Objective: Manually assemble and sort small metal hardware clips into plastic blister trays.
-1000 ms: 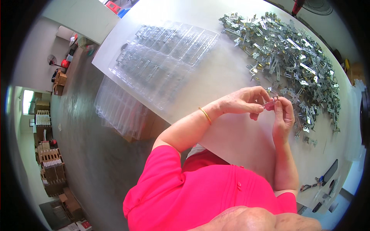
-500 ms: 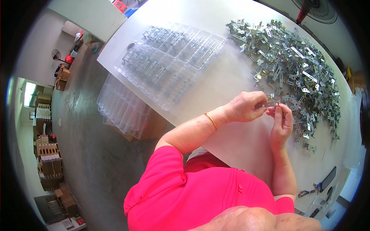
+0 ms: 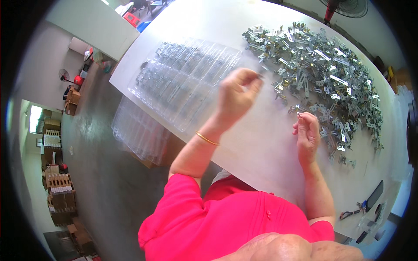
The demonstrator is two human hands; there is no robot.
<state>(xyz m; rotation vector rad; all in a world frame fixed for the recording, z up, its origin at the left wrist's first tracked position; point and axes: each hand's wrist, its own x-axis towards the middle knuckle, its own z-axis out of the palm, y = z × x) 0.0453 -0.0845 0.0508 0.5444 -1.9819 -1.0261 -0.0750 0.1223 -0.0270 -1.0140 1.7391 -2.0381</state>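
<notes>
My left hand, with a gold bangle at the wrist, is raised over the table between a clear plastic tray and a heap of parts. Its thumb and fingers pinch a small metal bracket, blurred by motion. The clear tray has many compartments, several filled with metal brackets. At the near left edge of the heap of metal brackets is my right hand. Its fingers are closed at the tips on a small metal part, whose shape is hard to make out.
The white table fills the middle. More clear trays are stacked on a cardboard box below its left edge. Pliers and a dark flat object lie at the right. A fan stands beyond the far right edge.
My left hand has moved away from the right hand, up and left toward the tray, carrying a small bracket. The right hand has shifted slightly left and stays beside the heap.
</notes>
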